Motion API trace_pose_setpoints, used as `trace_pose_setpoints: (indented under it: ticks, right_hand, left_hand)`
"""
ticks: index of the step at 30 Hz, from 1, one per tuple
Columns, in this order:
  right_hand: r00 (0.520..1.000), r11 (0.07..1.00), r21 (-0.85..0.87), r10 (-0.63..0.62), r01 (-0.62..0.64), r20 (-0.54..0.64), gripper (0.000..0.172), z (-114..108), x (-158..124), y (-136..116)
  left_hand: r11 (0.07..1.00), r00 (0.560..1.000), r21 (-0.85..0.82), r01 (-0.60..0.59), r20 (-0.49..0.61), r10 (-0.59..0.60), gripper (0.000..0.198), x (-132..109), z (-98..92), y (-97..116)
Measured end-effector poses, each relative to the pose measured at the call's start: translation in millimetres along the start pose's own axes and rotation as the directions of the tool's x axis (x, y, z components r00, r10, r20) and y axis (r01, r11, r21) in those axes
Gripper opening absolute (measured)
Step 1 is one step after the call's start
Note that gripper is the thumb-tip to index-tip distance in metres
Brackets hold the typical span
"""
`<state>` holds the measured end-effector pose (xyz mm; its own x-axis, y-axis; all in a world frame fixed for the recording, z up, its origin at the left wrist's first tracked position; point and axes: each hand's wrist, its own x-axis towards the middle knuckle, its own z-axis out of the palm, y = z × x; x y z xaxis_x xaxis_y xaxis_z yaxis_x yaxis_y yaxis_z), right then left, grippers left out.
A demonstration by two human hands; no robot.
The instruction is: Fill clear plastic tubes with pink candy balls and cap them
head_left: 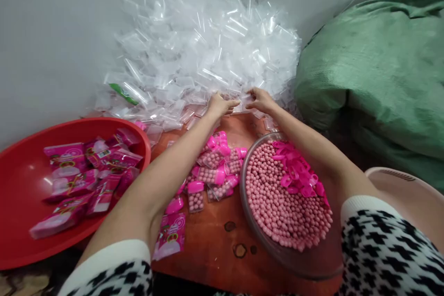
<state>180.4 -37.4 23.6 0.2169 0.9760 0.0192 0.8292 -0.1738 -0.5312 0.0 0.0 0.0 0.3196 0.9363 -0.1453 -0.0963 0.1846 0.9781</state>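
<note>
My left hand (222, 105) reaches to the near edge of a heap of clear plastic containers (215, 46), its fingers stretched out towards the right and nothing plainly held. Just to its right, my right hand (261, 100) has thumb and fingers curled about a clear plastic container (245, 100), partly lost among the others. Below my left forearm lies a group of small clear containers filled with pink beads (211, 175), with bright pink caps. Under my right forearm stands a round bowl (244, 185) of pink beads (284, 212), with loose pink caps (298, 171) on top.
A red basin (21, 189) at the left holds several pink printed packets (74, 182). Another packet (170, 236) lies on the orange-brown tabletop (208, 236). Large green sacks (374, 64) bulge at the right, above a pale pink basin (409, 194). A grey wall (62, 41) stands behind.
</note>
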Motion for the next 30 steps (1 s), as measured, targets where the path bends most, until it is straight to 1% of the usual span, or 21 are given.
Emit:
trace_pose_setpoints:
  ticks: [1,2,3,4,5,6,8,10,12,15,16,17,19,21,22,23,24,25,26,28,30]
  right_hand:
    - [0.999,0.990,0.140,-0.035,0.032,0.014,0.057,-6,-4,0]
    - [0.997,0.947,0.315,-0.075,0.062,0.029,0.057,-11,-11,-1]
    - [0.992,0.867,0.491,-0.117,0.081,0.043,0.058,-17,-19,-3]
    - [0.986,0.768,0.634,-0.157,0.085,0.059,0.059,-21,-29,-5]
    - [0.979,0.683,0.726,-0.191,0.078,0.075,0.060,-25,-40,-7]
    - [0.972,0.623,0.779,-0.218,0.070,0.087,0.060,-28,-51,-10]
    - [0.961,0.567,0.820,-0.259,0.072,0.095,0.059,-33,-72,-15]
    - [0.953,0.559,0.823,-0.293,0.101,0.082,0.058,-38,-92,-20]
    - [0.947,0.577,0.803,-0.318,0.151,0.051,0.056,-42,-111,-25]
    - [0.938,0.619,0.737,-0.340,0.271,-0.060,0.055,-49,-139,-33]
    - [0.935,0.619,0.724,-0.341,0.304,-0.100,0.054,-51,-148,-35]
    - [0.934,0.609,0.727,-0.335,0.317,-0.126,0.054,-52,-157,-37]
    - [0.945,0.574,0.769,-0.305,0.283,-0.120,0.051,-53,-174,-39]
    - [0.958,0.526,0.813,-0.258,0.248,-0.125,0.047,-53,-189,-41]
    - [0.959,0.521,0.811,-0.229,0.267,-0.169,0.045,-53,-197,-42]
    - [0.948,0.535,0.783,-0.203,0.318,-0.247,0.043,-52,-205,-42]
    - [0.920,0.570,0.725,-0.190,0.388,-0.343,0.039,-51,-212,-44]
    - [0.877,0.620,0.636,-0.202,0.459,-0.436,0.034,-50,-220,-44]
    - [0.826,0.671,0.528,-0.239,0.520,-0.510,0.028,-48,-226,-45]
    - [0.734,0.735,0.325,-0.332,0.595,-0.593,0.020,-43,-238,-45]
    - [0.666,0.744,0.206,-0.393,0.635,-0.634,0.016,-37,-247,-42]
  left_hand:
    - [0.999,0.999,-0.046,-0.012,0.029,0.013,0.054,-5,-0.5,2]
    - [0.995,0.997,-0.096,-0.026,0.067,0.032,0.054,-11,-0.7,4]
    - [0.988,0.991,-0.149,-0.038,0.118,0.056,0.054,-18,-0.6,7]
    - [0.979,0.981,-0.198,-0.047,0.175,0.082,0.055,-26,0.1,9]
    - [0.970,0.967,-0.237,-0.048,0.232,0.105,0.056,-35,1.2,12]
    - [0.963,0.952,-0.267,-0.044,0.280,0.121,0.058,-44,2.7,14]
    - [0.952,0.934,-0.304,-0.031,0.331,0.136,0.061,-63,6.2,18]
    - [0.951,0.933,-0.307,-0.037,0.331,0.143,0.065,-81,9.3,20]
    - [0.948,0.933,-0.303,-0.096,0.303,0.192,0.066,-97,11.2,20]
    - [0.913,0.915,-0.330,-0.239,0.237,0.325,0.058,-120,12.4,21]
    - [0.900,0.910,-0.349,-0.262,0.222,0.351,0.056,-127,12.8,22]
    - [0.892,0.909,-0.372,-0.257,0.219,0.354,0.054,-134,13.3,23]
    - [0.887,0.922,-0.428,-0.176,0.244,0.300,0.054,-150,14.6,27]
    - [0.869,0.938,-0.492,-0.057,0.271,0.215,0.056,-166,16.2,29]
    - [0.858,0.946,-0.513,-0.004,0.277,0.170,0.056,-173,17.2,29]
    - [0.849,0.953,-0.526,0.041,0.277,0.126,0.057,-181,18.3,29]
    - [0.842,0.958,-0.534,0.077,0.274,0.086,0.056,-188,19.7,27]
    - [0.834,0.962,-0.542,0.102,0.267,0.055,0.056,-195,21.3,25]
    - [0.825,0.967,-0.555,0.111,0.250,0.038,0.055,-202,23.2,23]
    - [0.796,0.982,-0.602,0.068,0.180,0.052,0.054,-214,27.7,19]
    - [0.769,0.992,-0.639,-0.009,0.091,0.088,0.053,-224,32.5,18]
